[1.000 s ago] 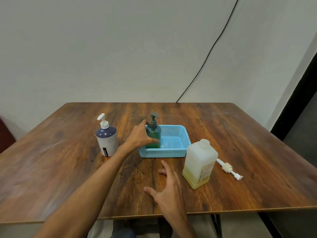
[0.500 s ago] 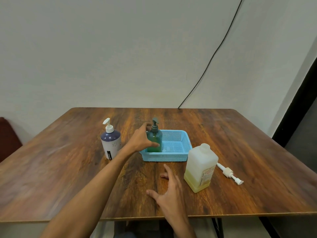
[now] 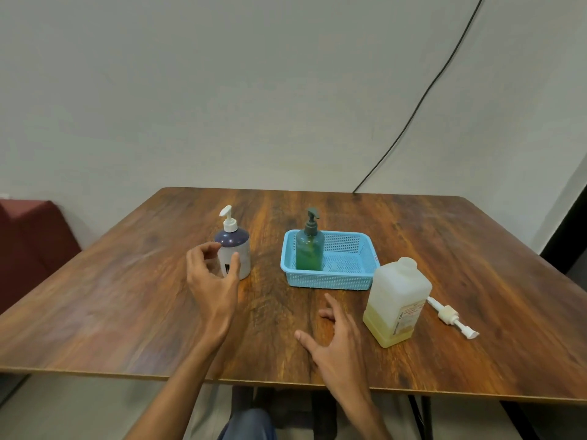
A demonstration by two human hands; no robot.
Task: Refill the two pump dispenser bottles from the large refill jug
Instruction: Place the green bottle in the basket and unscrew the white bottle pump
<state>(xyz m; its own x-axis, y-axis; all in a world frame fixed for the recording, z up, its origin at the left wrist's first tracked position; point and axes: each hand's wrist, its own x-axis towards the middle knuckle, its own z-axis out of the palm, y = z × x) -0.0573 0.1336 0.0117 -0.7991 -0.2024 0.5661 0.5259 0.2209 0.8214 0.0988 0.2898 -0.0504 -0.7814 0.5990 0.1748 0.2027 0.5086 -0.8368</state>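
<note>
Your left hand [image 3: 211, 281] has let go of the green pump bottle [image 3: 310, 249] and moved over to the left. Now it is just in front of the white bottle with the purple top [image 3: 236, 247]. Its fingers are half curled like a cup and hold nothing. The thumb shows in front of that bottle, but you cannot tell if it touches it. This bottle stands up straight, left of the middle of the table [image 3: 127, 296], with its white pump on. The green pump bottle stands alone and upright in the left end of the blue basket [image 3: 349, 277], which sits about in the middle of the table. Your right hand [image 3: 333, 338] is where it was, lying flat on the wood near the front edge with its fingers spread and holding nothing. The big refill jug [image 3: 398, 300] stands just to the right of that hand, with no cap on and a little yellow liquid at the bottom. A loose white pump [image 3: 449, 315] lies on the table just right of the jug.
</note>
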